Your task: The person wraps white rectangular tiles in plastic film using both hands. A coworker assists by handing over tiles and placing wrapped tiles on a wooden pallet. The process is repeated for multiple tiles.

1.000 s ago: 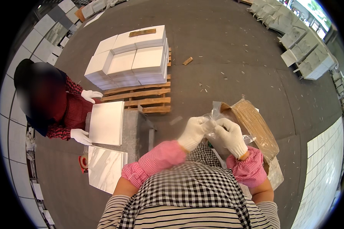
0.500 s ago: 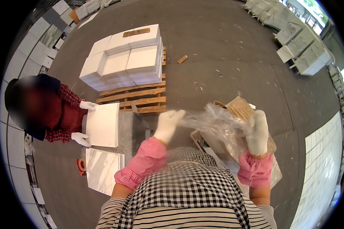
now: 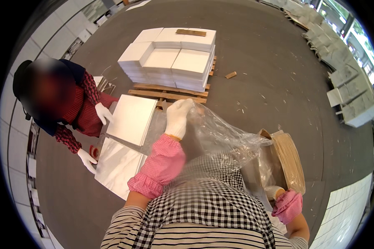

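My left hand (image 3: pixel 178 117), in a white glove with a pink sleeve cover, is raised and grips the upper edge of a clear plastic bag (image 3: pixel 220 139). The bag is stretched wide across my front. My right hand (image 3: pixel 275 192), also gloved, is low at my right side and holds the bag's other end; only part of it shows. A brown cardboard box (image 3: pixel 287 159) with more plastic sheets stands just right of the bag. A white square tile (image 3: pixel 132 119) lies tilted on the grey table (image 3: pixel 153 128) left of my left hand.
A person in a red checked shirt and white gloves (image 3: pixel 103 113) holds the tile from the left. Another white tile (image 3: pixel 117 166) lies below it. A stack of white tiles (image 3: pixel 170 58) rests on a wooden pallet (image 3: pixel 170 92). Grey racks (image 3: pixel 353 95) stand at right.
My hands have moved far apart, spreading the plastic bag open: the left hand stayed raised ahead of me and the right hand dropped to my right side. The other person lowered the tile.
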The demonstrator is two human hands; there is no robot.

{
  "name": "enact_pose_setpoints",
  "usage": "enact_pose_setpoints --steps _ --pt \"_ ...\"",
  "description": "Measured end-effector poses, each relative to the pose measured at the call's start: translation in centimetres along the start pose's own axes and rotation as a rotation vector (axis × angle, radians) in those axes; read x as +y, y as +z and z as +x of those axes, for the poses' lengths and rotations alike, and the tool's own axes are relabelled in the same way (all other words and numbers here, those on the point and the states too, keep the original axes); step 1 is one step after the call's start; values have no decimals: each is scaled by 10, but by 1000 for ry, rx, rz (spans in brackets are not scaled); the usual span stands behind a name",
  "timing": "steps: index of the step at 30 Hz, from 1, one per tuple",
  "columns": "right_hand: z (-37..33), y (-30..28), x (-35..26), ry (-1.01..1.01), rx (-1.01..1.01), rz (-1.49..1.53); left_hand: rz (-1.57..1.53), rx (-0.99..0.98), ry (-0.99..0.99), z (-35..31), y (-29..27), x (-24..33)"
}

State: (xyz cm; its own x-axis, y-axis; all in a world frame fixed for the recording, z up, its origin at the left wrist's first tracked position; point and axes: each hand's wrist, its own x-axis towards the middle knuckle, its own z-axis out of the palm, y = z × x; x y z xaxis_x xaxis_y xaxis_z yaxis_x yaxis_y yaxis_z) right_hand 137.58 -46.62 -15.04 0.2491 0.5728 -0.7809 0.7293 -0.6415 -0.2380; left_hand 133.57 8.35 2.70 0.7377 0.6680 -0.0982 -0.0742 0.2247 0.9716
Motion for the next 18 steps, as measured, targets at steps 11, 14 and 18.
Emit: enact_pose_setpoints --steps 11,14,18 --pt "-121 -279 -253 -49 1186 -124 -77 42 -46 -19 -8 26" --pt "-98 -302 -281 -304 1301 -275 -85 0 -65 -14 -15 20" --pt "-50 -310 -299 -474 1113 -491 -97 5 -103 -12 -24 21"
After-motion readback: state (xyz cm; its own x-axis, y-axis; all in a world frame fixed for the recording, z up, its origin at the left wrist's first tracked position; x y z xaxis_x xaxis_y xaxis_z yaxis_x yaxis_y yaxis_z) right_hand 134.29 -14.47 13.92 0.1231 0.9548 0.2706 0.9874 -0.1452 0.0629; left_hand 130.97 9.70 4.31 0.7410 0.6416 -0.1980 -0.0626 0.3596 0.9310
